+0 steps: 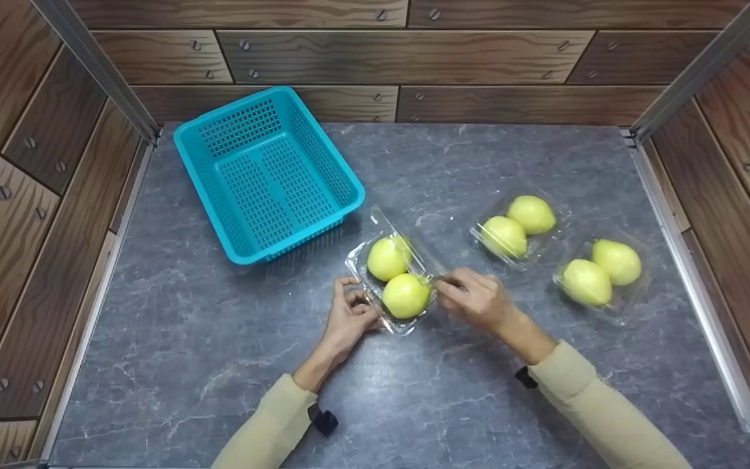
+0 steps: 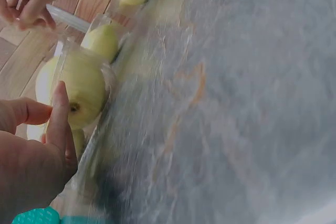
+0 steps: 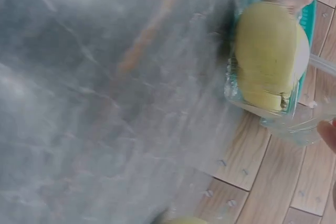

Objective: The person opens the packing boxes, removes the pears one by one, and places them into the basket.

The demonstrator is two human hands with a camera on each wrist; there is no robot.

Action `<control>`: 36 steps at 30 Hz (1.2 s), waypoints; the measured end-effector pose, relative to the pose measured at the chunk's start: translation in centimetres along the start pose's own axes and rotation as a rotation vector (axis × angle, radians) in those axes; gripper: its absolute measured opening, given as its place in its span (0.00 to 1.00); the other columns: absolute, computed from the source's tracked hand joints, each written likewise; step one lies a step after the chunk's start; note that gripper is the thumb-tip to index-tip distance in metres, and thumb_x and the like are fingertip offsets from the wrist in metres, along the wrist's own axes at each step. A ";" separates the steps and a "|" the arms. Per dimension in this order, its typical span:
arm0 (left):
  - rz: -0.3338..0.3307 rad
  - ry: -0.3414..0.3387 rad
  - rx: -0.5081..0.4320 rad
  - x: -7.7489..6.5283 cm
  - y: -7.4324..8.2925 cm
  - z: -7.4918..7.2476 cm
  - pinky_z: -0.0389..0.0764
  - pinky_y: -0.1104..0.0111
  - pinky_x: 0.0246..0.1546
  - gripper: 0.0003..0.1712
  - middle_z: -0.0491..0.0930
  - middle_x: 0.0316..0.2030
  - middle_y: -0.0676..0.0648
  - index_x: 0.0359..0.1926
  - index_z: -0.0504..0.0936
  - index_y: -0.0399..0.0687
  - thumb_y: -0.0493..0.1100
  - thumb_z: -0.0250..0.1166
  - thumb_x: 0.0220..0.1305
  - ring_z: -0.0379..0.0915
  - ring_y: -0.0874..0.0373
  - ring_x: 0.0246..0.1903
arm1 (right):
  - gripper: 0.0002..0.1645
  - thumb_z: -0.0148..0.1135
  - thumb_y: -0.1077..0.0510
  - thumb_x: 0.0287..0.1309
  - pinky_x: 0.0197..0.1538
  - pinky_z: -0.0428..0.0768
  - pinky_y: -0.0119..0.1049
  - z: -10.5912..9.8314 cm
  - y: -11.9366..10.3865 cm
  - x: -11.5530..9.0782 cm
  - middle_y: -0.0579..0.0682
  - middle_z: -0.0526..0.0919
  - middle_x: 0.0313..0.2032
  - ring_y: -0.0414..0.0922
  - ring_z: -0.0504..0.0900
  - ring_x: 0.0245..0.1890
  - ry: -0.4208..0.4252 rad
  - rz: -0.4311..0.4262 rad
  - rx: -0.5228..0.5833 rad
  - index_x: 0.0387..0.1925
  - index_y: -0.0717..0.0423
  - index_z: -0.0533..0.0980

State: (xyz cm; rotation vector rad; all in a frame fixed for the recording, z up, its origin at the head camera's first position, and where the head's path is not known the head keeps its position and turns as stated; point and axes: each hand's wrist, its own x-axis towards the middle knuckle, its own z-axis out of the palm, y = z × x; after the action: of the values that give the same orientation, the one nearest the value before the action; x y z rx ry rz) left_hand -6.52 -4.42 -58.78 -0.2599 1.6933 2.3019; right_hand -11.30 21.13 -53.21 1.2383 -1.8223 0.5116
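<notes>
A clear plastic clamshell box (image 1: 400, 327) with two yellow pears (image 1: 406, 296) inside stands near the middle of the table. Its hinged lid (image 1: 424, 253) is raised along the right side. My left hand (image 1: 346, 319) pinches the box's near-left rim between thumb and fingers, also visible in the left wrist view (image 2: 39, 148). On the other side my right hand (image 1: 479, 301) pinches the lid's near corner. In the right wrist view only a fingertip (image 3: 328, 132) shows at the clear lid, beside the box with its pears (image 3: 266, 51).
A turquoise perforated basket (image 1: 342, 208) sits at the back left. To the right lie two more clear boxes with pears, one farther back (image 1: 505, 236) and one nearer the right edge (image 1: 586, 283). Wood-patterned panels (image 1: 401, 58) wall the table's back and sides.
</notes>
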 end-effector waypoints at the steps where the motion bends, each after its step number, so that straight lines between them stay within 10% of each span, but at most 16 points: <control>1: -0.003 0.002 -0.002 -0.1 0.0 0.1 0.90 0.69 0.31 0.37 0.73 0.41 0.49 0.63 0.57 0.43 0.21 0.64 0.58 0.80 0.63 0.28 | 0.17 0.57 0.58 0.76 0.23 0.86 0.32 0.0 0.0 -0.2 0.54 0.85 0.27 0.46 0.81 0.21 0.002 0.012 0.004 0.32 0.60 0.86; 17: -0.026 0.084 -0.056 0.6 1.2 -0.9 0.93 0.63 0.37 0.39 0.71 0.41 0.47 0.63 0.59 0.38 0.22 0.69 0.56 0.79 0.62 0.29 | 0.06 0.68 0.69 0.48 0.26 0.85 0.37 0.0 -0.1 -2.0 0.53 0.85 0.27 0.46 0.83 0.24 0.055 0.207 0.090 0.31 0.62 0.84; 36: 0.023 0.155 0.082 4.8 4.1 -3.0 0.93 0.65 0.32 0.29 0.76 0.34 0.49 0.62 0.74 0.29 0.27 0.69 0.60 0.80 0.61 0.27 | 0.04 0.67 0.71 0.47 0.28 0.85 0.37 0.1 -0.1 -2.9 0.53 0.84 0.26 0.47 0.82 0.24 0.104 0.252 0.117 0.28 0.63 0.82</control>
State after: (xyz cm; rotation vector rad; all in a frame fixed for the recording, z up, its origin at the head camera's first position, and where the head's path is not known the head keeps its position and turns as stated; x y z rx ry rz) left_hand -12.47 -7.85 -57.39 -0.4136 1.8683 2.2740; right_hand -10.81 22.61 -55.72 1.0417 -1.8908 0.8178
